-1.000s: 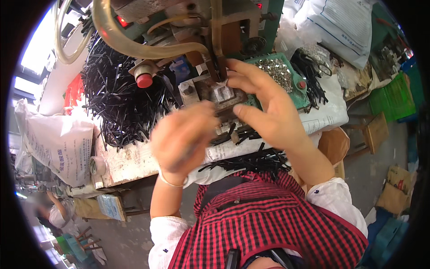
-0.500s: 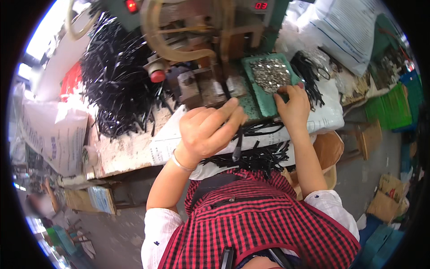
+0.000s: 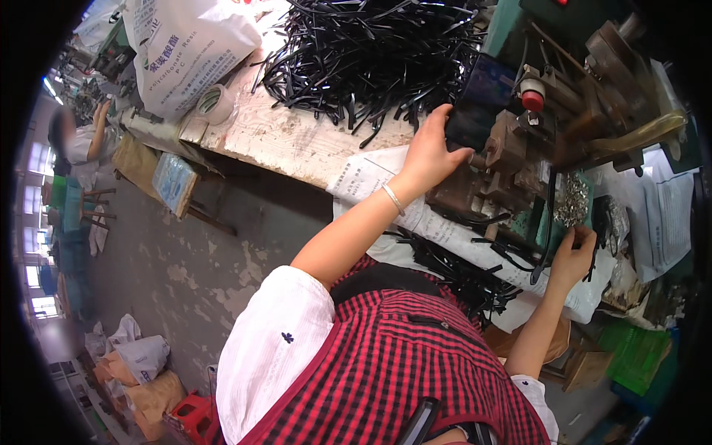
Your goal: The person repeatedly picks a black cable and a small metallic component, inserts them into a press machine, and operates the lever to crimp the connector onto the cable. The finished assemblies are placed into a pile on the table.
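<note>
My left hand point(image 3: 430, 154) is at the lower left corner of a dark flat slab that looks like a smartphone point(image 3: 480, 100), fingers along its side edge and thumb by its lower edge. The phone is tilted beside the metal press point(image 3: 508, 144). A black strap point(image 3: 549, 215) hangs down from the press, with neither hand on it. My right hand point(image 3: 575, 256) is at the near end of a green tray point(image 3: 528, 226) heaped with small shiny metal pieces point(image 3: 573, 200). Its fingers are curled together, and anything between them is too small to make out.
A big pile of black straps point(image 3: 378, 55) covers the bench behind my left hand. More straps point(image 3: 460, 271) lie at the bench's front edge. A tape roll point(image 3: 213, 104) and a white sack point(image 3: 185, 55) stand left. A red button point(image 3: 532, 100) sticks out from the press.
The view has swung left. My left hand has left the strap below the press and moved left to the phone. My right hand stays by the tray's near end.
</note>
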Available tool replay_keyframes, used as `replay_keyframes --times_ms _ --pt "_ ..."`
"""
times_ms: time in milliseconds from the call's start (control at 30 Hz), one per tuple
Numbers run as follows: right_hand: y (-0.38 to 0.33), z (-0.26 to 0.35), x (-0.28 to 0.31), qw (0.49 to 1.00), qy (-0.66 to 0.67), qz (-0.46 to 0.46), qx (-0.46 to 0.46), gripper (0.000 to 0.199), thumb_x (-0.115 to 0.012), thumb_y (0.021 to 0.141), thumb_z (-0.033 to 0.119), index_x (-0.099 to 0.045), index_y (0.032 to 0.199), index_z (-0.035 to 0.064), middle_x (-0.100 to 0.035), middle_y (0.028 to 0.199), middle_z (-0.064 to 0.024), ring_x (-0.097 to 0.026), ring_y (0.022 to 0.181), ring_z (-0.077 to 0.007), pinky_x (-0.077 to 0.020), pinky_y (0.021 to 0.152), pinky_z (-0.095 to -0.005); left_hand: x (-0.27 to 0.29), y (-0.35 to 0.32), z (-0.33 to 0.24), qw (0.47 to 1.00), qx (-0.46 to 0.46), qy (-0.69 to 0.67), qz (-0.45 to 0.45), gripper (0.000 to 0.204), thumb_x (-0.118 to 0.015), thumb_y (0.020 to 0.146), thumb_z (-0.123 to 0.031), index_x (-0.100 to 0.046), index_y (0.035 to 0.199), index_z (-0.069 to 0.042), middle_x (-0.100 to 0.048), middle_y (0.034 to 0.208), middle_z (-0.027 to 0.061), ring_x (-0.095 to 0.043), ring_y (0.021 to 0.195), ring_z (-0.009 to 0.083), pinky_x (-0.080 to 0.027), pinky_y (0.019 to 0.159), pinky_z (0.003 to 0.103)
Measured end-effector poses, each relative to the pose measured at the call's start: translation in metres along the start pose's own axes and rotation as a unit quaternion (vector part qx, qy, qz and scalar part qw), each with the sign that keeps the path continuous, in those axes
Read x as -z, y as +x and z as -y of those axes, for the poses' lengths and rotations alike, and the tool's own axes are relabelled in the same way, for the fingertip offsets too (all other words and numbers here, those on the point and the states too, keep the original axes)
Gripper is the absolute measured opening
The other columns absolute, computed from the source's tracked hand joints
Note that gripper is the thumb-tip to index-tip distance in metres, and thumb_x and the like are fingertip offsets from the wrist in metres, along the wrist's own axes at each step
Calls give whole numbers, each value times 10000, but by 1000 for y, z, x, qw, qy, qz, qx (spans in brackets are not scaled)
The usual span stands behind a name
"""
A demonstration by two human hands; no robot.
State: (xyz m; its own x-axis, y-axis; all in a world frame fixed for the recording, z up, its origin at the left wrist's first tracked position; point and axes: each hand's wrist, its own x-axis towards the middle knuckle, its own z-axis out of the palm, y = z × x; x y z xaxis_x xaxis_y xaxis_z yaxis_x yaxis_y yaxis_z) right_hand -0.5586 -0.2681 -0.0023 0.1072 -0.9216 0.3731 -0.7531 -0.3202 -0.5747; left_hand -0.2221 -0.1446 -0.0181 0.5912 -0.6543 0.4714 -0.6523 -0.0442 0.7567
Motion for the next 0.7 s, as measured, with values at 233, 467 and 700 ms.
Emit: replay_keyframes --times_ms 233,467,700 --pt "2 12 -4 995 57 -33 75 197 -617 1007 59 -740 1155 17 -744 1080 -147 -714 1002 -283 -536 895 -352 -2 16 -10 997 66 13 31 846 -910 752 -256 -440 1408 -1 -663 1192 250 -635 1118 456 -524 964 481" --pt "4 23 -3 993 37 -35 102 163 -661 963 70 -774 1079 49 -755 1015 -133 -718 962 -310 -541 873 -363 80 53 4 943 -134 304 -29 58 -754 814 -111 -711 841 -83 -647 885 79 -653 870 291 -546 744 402" --pt "-12 29 14 996 74 -42 17 171 -699 938 92 -782 1078 39 -775 1015 -147 -740 942 -295 -548 888 -354 85 46 60 883 -83 458 61 66 -674 746 -81 -714 698 -60 -670 841 110 -678 879 330 -569 740 455"
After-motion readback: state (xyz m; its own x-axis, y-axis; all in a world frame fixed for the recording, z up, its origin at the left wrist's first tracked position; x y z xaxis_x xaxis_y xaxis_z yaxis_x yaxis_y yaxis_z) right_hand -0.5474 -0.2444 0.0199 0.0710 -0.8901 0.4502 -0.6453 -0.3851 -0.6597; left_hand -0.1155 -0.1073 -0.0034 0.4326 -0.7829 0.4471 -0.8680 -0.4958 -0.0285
